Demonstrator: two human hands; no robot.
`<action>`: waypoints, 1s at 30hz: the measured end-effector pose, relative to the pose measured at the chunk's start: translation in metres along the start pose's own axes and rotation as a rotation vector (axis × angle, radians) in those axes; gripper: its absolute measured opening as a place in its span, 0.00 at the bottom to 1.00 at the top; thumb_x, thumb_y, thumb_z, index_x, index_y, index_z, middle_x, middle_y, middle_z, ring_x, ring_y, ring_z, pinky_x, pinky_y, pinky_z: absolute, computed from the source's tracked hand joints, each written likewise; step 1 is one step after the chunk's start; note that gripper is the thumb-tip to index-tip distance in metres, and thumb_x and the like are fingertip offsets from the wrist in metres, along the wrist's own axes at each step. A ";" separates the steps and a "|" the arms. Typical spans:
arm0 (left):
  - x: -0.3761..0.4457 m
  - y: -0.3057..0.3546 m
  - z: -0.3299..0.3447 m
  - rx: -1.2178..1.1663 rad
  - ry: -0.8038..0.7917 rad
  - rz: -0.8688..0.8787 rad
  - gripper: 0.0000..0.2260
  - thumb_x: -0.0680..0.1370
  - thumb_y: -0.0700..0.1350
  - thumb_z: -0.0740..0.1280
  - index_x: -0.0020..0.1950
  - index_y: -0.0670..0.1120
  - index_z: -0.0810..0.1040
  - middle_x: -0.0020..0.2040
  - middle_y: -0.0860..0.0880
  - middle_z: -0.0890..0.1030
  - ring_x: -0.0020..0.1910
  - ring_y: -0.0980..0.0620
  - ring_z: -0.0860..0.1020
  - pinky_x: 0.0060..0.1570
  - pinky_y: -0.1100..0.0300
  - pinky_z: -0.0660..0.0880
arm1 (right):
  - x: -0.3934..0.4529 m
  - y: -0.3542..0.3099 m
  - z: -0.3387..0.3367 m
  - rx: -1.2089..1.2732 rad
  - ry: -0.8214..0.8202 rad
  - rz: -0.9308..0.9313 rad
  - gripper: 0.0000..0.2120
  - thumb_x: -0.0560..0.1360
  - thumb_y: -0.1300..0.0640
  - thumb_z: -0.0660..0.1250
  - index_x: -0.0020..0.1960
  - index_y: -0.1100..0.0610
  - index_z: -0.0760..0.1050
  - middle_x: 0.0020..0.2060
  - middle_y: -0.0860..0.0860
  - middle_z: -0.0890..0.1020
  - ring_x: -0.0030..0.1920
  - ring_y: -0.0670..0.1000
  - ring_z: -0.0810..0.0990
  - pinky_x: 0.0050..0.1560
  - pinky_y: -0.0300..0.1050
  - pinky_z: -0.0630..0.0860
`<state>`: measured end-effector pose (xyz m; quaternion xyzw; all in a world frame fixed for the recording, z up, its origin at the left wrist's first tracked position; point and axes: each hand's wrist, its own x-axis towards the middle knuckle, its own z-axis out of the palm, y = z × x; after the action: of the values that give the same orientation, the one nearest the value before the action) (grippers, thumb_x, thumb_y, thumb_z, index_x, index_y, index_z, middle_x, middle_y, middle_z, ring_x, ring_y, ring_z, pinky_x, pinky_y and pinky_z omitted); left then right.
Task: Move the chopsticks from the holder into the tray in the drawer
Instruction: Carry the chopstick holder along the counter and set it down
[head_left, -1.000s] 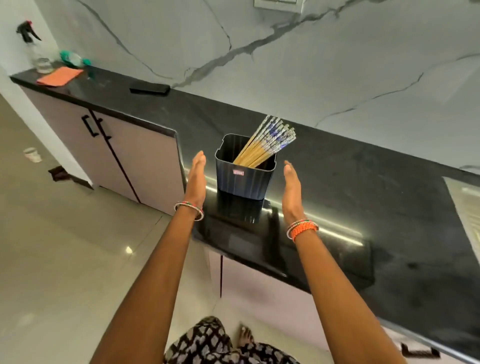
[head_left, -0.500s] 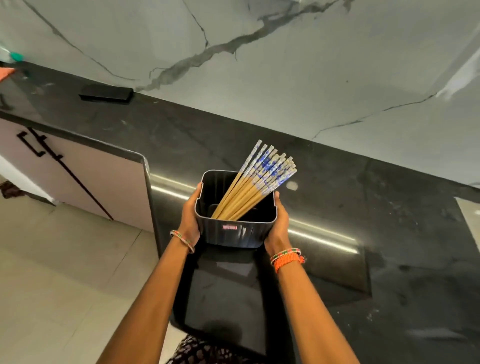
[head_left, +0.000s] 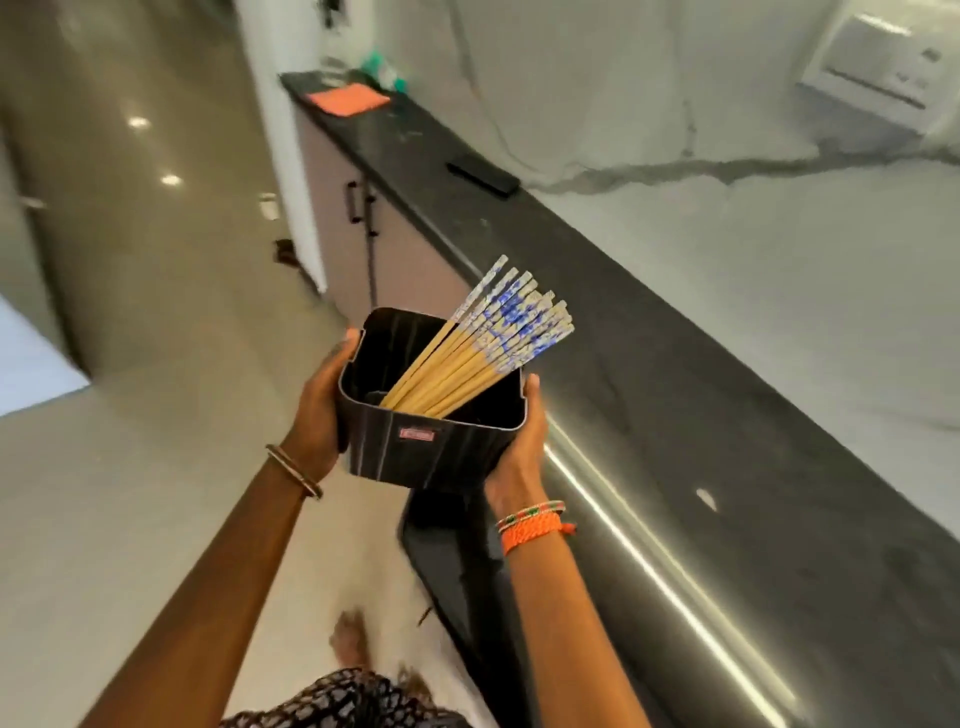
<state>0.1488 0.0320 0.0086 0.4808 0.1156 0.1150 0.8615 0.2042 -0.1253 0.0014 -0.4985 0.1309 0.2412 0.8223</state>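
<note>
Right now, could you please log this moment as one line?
holder: lifted off counter | left hand, right hand: gripping sides | chopsticks: inside | drawer: unseen

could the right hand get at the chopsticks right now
Probably not yet: the right hand and left hand both grip the black plastic holder. The blue-patterned bamboo chopsticks stand uncovered.

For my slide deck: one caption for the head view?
Both hands, left and right, carry the black holder of chopsticks beside the dark countertop.

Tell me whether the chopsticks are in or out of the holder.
In. The chopsticks stand slanted inside the black holder, patterned ends jutting over its rim.
</note>
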 end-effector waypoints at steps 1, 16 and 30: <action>-0.016 0.012 -0.019 -0.013 0.067 0.038 0.23 0.81 0.51 0.50 0.47 0.52 0.85 0.45 0.55 0.87 0.47 0.57 0.84 0.43 0.65 0.81 | -0.008 0.012 0.019 -0.045 -0.049 0.060 0.27 0.76 0.37 0.56 0.58 0.55 0.79 0.54 0.55 0.84 0.57 0.58 0.81 0.62 0.55 0.76; -0.457 0.132 -0.269 -0.057 1.133 0.653 0.24 0.81 0.56 0.47 0.55 0.47 0.80 0.49 0.49 0.85 0.51 0.52 0.83 0.50 0.61 0.80 | -0.289 0.322 0.283 -0.467 -1.078 0.522 0.27 0.80 0.47 0.52 0.35 0.48 0.85 0.33 0.45 0.87 0.34 0.45 0.85 0.29 0.35 0.78; -0.851 0.119 -0.380 -0.199 1.850 0.888 0.31 0.78 0.64 0.44 0.54 0.47 0.80 0.44 0.48 0.87 0.43 0.52 0.85 0.40 0.60 0.81 | -0.646 0.597 0.354 -0.655 -1.648 0.920 0.21 0.80 0.47 0.55 0.40 0.48 0.86 0.40 0.47 0.87 0.40 0.47 0.86 0.36 0.40 0.82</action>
<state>-0.7846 0.1342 -0.0079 0.1299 0.5353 0.7571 0.3512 -0.6684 0.2462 0.0103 -0.2785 -0.3731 0.8307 0.3051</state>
